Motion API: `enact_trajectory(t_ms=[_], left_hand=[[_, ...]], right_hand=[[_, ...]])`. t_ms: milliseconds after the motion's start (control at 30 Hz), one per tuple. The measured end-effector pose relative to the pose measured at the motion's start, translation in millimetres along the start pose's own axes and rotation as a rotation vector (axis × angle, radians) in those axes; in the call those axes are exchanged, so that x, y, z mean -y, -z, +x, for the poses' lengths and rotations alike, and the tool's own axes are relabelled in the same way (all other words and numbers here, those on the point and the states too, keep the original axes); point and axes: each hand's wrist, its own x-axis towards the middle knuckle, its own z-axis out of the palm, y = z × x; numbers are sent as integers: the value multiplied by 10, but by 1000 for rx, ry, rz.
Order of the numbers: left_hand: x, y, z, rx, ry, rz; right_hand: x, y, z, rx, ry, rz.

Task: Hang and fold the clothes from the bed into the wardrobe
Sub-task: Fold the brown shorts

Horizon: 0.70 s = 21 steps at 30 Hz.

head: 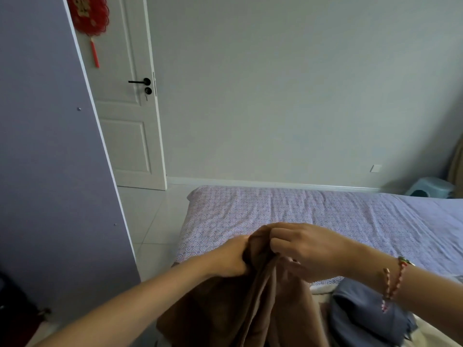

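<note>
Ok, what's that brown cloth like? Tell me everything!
The brown cloth is plain, soft-looking fabric, bunched at its top edge where the left hand and right hand grip it close together. It hangs down in long folds at the near edge of the bed, beside a blue-grey garment. Its type is unclear.

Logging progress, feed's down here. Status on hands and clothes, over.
Both gripping: left hand and right hand bunch the top of the brown garment, held above the bed. Blue-grey garment lies at right, untouched. Lavender panel close on left.
</note>
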Motion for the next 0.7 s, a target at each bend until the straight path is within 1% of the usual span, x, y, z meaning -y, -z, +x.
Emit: enact_trajectory(t_ms=[67,133,200,267,300,367,400,433,467,567,600,633,667,700], left_hand=[[19,135,-5,-75,42,68],[26,373,-5,-229,39,207],[-73,649,22,-329,19,358],[-209,888,18,-349,12,443],[-245,988,-6,-332,4,411],[-275,1129,-95,-229,31,378],[-265,1185,-144,-189,66,424],[-232,1205,-195,-185,114,477],[-196,1250,-241,-244,177,533],[-14,1378,-317,-537,320,647],[63,1455,-327,-592,384,641],[138,1534,-325,-617,465,587],[229,1599,-385,-597,560,502],[354,1647,-432,-539,633,426]], right_hand=[[-65,52,-74,-17,-56,-49],[-161,124,-140,-48,-124,-116],[-240,198,-152,-92,-199,-167],[-325,274,-133,-148,-249,-286],[-351,326,-115,-161,-267,-350],[-433,440,-112,-179,-302,-438],[-478,486,-114,-196,-317,-464],[-510,518,-115,-205,-349,-474],[-539,523,-106,-213,-372,-466],[-543,543,-24,-280,-399,-420],[-531,534,16,-308,-393,-394],[-536,545,34,-322,-399,-382],[-543,544,50,-323,-405,-377],[-579,547,32,-306,-432,-372]])
